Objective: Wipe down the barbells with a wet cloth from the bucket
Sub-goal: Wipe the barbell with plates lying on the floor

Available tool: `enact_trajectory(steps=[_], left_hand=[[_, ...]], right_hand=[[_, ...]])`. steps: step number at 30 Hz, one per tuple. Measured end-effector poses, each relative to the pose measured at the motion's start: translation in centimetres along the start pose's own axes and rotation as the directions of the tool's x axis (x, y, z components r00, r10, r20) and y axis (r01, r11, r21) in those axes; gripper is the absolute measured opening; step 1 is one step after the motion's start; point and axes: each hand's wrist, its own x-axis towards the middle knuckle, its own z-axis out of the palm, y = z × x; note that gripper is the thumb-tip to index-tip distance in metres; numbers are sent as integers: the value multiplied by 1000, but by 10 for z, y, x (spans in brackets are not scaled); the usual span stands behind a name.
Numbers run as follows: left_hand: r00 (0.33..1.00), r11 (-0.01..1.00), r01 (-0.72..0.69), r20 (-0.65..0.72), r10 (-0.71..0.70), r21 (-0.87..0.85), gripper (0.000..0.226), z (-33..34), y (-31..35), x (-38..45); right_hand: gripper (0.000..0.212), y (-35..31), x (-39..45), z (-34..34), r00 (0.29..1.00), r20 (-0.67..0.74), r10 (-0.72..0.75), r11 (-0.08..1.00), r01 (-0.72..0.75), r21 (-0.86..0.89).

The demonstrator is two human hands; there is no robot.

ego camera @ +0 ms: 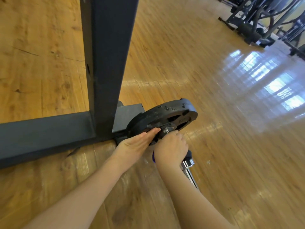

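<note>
A barbell lies low over the wooden floor, its black weight plate (171, 114) tilted beside a dark steel frame. Its chrome shaft (188, 169) runs back toward me under my right forearm. My left hand (137, 142) lies flat, with straight fingers pressing the plate's face next to the hub. My right hand (170, 149) is curled round the bar just behind the plate. A blue-purple cloth (153, 157) is wrapped under it, showing only at the hand's edges. No bucket is in view.
A dark steel rack upright (110, 55) and its floor rail (44, 134) stand directly left of the plate. Gym machines (264, 19) fill the far right corner. Glossy wooden floor (231, 96) spreads out to the right.
</note>
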Motion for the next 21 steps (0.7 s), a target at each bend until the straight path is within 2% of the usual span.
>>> enact_trajectory(steps=[3,6,10,12,15,17,19,21], left_hand=[[999,999,31,-35,-30,26,64,3,2,-3],[996,998,59,-62,-58,7,68,10,9,-2],[999,999,27,-46,-28,-17,71,14,9,-4],[998,999,17,-52,-19,-33,69,12,6,-6],[999,999,11,-34,-13,-41,67,7,4,-7],[1000,1000,-7,-10,7,-25,66,5,1,-4],[1000,1000,5,-5,-5,-8,64,4,-1,-4],[1000,1000,12,-12,-12,6,64,5,0,-4]], right_hand=[[43,-17,1,2,997,-72,22,1000,-24,-19],[50,-1,-3,4,997,-24,-77,996,77,-35],[69,34,-20,11,983,-89,-162,985,155,-81],[70,45,-27,16,978,-77,-192,981,188,-53],[62,36,-26,1,985,-1,-173,985,173,-13],[47,20,-10,-4,990,63,-123,992,124,-18],[30,4,7,-8,994,48,-100,995,100,17],[25,-3,12,-11,991,8,-133,991,133,20]])
